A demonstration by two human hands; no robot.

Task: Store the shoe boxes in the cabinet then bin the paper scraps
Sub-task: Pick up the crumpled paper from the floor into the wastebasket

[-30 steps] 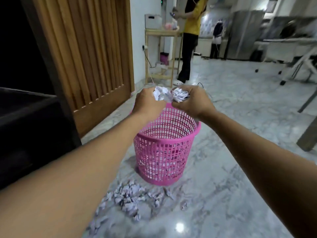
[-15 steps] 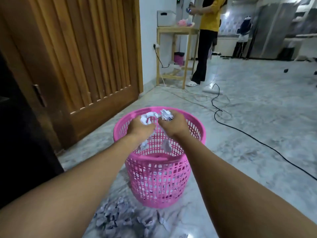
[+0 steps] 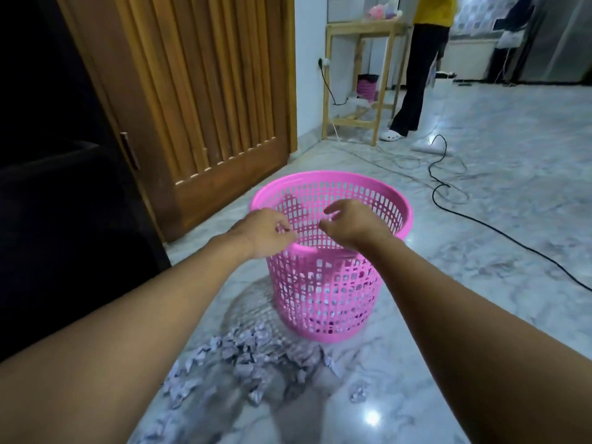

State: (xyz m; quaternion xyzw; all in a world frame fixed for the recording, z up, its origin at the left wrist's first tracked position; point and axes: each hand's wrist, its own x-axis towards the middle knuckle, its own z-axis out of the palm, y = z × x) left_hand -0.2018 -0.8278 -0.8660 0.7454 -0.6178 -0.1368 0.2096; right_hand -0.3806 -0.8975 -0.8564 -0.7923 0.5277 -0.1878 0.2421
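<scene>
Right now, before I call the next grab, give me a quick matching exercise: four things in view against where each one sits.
Things:
1. pink basket
2. paper scraps
3. black cable
4. both hands: left hand, right hand

Places:
A. trailing across the floor to the right of the basket
B. heaped on the floor in front of the basket
C. open and empty over the basket's mouth
D. upright on the marble floor, near the slatted wooden door

Pairs: 1-D, 2-B, 3-A, 4-C
</scene>
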